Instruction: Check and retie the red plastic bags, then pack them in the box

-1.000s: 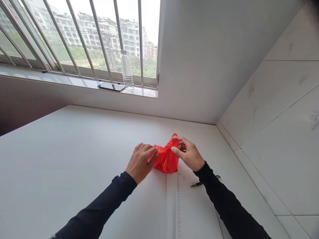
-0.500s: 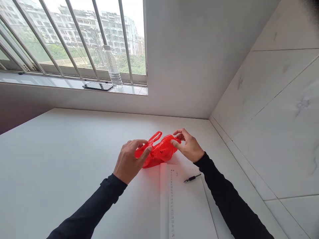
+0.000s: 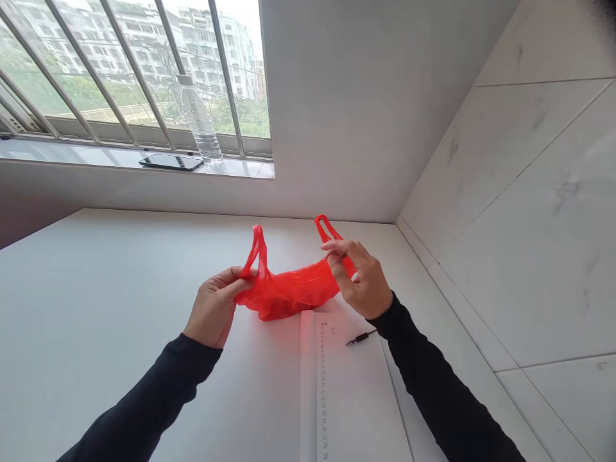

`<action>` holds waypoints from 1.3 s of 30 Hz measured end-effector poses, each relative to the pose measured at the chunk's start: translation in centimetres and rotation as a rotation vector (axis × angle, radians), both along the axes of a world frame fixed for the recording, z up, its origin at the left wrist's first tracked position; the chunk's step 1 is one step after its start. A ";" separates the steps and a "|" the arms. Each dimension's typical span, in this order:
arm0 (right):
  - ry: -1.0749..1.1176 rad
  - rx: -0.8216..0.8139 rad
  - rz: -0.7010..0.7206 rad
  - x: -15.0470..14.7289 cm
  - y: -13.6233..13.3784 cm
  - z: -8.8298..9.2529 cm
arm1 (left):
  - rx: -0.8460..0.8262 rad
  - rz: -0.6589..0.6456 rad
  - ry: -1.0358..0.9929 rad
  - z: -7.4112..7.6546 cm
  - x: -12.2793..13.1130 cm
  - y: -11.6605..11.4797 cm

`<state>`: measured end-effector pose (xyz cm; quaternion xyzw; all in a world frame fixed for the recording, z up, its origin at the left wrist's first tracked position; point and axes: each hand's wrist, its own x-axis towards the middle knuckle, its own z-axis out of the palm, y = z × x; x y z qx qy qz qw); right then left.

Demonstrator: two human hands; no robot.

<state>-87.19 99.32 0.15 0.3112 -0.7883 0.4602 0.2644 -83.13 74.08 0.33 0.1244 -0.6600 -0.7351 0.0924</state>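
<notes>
A thin red plastic bag is stretched sideways between my two hands above the white table, just beyond the top of an open notebook. Its two handle loops stick up, one by each hand. My left hand pinches the bag at the base of the left loop, thumb against fingers. On the other side my right hand grips the bag below the right loop, its fingers curled and pressed to the thumb. What lies inside the bag, if anything, cannot be made out.
A black pen lies across the notebook's page, which has a column of handwriting. On the window sill stand a clear water bottle and, lying flat, a dark phone or tablet. A tiled wall borders the table on the right.
The crumpled bag has been pulled out wide, and both handle loops now stand apart. My left hand has moved left and closed on the bag. The view has shifted slightly.
</notes>
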 end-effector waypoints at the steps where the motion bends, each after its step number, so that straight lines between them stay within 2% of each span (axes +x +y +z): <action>1: 0.019 0.077 0.115 0.1 -0.5 -0.3 | 0.015 -0.022 0.003 0.1 0.0 0.1; 2: 0.019 0.162 0.204 0.1 -0.9 -0.8 | 0.011 -0.031 0.018 0.2 0.0 0.1; 4: -0.063 0.330 0.279 -0.2 -1.2 -1.8 | -0.008 -0.032 0.049 0.3 0.0 0.0; 8: -0.381 0.618 0.242 -0.2 -1.1 -3.3 | -0.129 0.069 0.099 0.3 -0.3 -0.6; 11: -0.496 0.717 0.196 0.1 -1.1 -3.9 | -0.252 0.139 0.101 0.6 -0.1 -0.9; 13: -0.514 0.699 0.132 0.2 -1.3 -4.2 | -0.267 0.090 0.067 0.9 0.1 -0.9; 17: -0.511 0.646 0.068 0.0 -1.9 -4.2 | -0.176 -0.097 -0.033 1.8 0.7 -0.8; 20: -0.475 0.638 0.080 -0.2 -2.1 -4.3 | -0.074 -0.198 -0.046 2.4 0.9 -0.9; 25: -0.499 0.715 0.139 -0.3 -2.4 -4.7 | 0.034 -0.279 -0.148 2.9 0.5 -1.4; 28: -0.467 0.661 0.112 -0.4 -2.8 -5.0 | 0.079 -0.354 -0.234 3.0 0.4 -1.4; 31: -0.444 0.614 0.086 -0.6 -3.2 -5.2 | -0.001 -0.400 -0.311 2.9 0.7 -1.1; 34: -0.456 0.609 0.068 -0.7 -3.2 -5.1 | -0.161 -0.444 -0.343 2.5 1.0 -0.7; 37: -0.478 0.588 0.012 -0.5 -2.8 -4.2 | -0.284 -0.409 -0.334 1.9 1.1 -0.5; 39: -0.488 0.577 -0.098 -0.2 -2.5 -3.3 | -0.294 -0.367 -0.337 1.7 1.0 -0.5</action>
